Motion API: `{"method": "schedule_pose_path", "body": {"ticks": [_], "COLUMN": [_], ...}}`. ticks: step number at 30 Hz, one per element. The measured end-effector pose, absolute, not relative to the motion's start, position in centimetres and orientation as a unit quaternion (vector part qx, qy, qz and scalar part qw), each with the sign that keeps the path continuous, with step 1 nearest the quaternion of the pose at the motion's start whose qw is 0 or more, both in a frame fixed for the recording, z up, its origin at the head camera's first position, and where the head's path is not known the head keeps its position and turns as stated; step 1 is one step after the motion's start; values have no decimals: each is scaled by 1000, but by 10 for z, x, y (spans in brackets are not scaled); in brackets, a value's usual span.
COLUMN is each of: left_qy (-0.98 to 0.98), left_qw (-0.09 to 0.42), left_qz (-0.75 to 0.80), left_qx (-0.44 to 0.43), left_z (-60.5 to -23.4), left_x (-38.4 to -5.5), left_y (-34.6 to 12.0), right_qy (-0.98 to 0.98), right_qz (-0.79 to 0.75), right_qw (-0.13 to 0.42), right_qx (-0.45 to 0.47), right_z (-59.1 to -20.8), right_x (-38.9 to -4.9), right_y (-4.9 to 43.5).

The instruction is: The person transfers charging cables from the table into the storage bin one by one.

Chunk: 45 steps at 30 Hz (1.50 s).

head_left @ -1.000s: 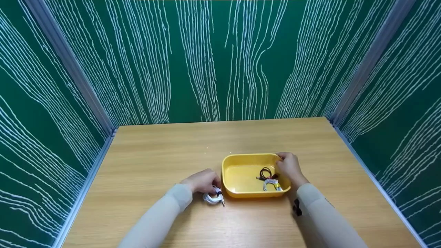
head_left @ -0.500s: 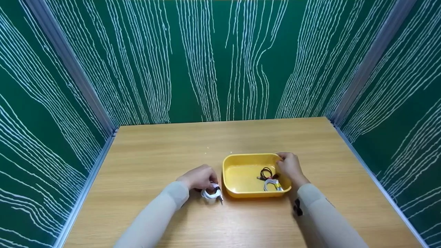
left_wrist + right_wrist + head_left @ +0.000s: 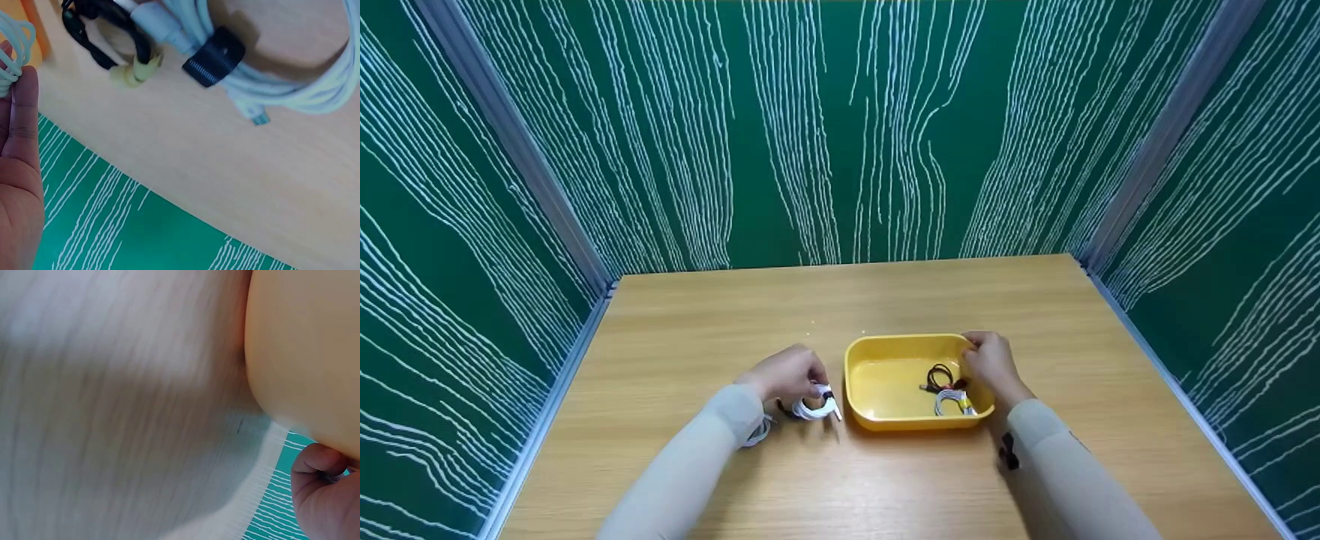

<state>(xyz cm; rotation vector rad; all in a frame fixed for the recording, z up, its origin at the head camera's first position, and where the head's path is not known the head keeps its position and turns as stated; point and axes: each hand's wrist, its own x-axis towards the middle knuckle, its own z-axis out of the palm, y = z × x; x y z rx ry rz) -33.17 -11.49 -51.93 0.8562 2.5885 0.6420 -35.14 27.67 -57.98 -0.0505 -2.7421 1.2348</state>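
My left hand (image 3: 787, 373) pinches a coiled white cable (image 3: 814, 411) with a black strap, just left of a yellow plastic bin (image 3: 889, 386). In the left wrist view, the fingertips hold this white coil (image 3: 21, 45) at the upper left. A second white cable (image 3: 304, 95), bound with a black strap, lies on the table below the left wrist. Beside it is a dark cable (image 3: 135, 39) with a pale yellow tie. My right hand (image 3: 991, 367) grips the bin's right rim. Inside the bin lie a black coiled cable (image 3: 939, 376) and a white one (image 3: 949, 403) with a yellow tie.
The wooden table (image 3: 720, 315) reaches back to a green wall (image 3: 780, 135) with white wavy lines. Green side panels and metal posts (image 3: 1155, 150) stand left and right. Tiny white specks dot the tabletop behind the bin.
My left hand has drawn back and leftward with the white cable in its fingers. A second white coil now shows beneath the left wrist. The right hand and bin stay put.
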Motion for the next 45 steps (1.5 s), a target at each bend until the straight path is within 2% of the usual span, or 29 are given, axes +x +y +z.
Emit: {"method": "schedule_pose_path", "body": {"ticks": [11, 21, 33, 45], "left_qy": [910, 904, 894, 887], "left_qw": [147, 158, 144, 157], "left_qz": [226, 271, 304, 342], "left_qx": [314, 291, 297, 267], "left_z": [-504, -492, -486, -487], "left_x": [-337, -337, -337, -336], "left_y": [-116, -108, -94, -82], "right_qy": [-913, -903, -913, -907], "right_qz": [404, 428, 403, 418], "right_qw": [53, 22, 67, 46], "right_qx": [-22, -41, -9, -19], "right_z": [-579, -578, -578, -579], "right_x": [-352, -351, -353, -353], "right_y": [278, 277, 280, 279]}}
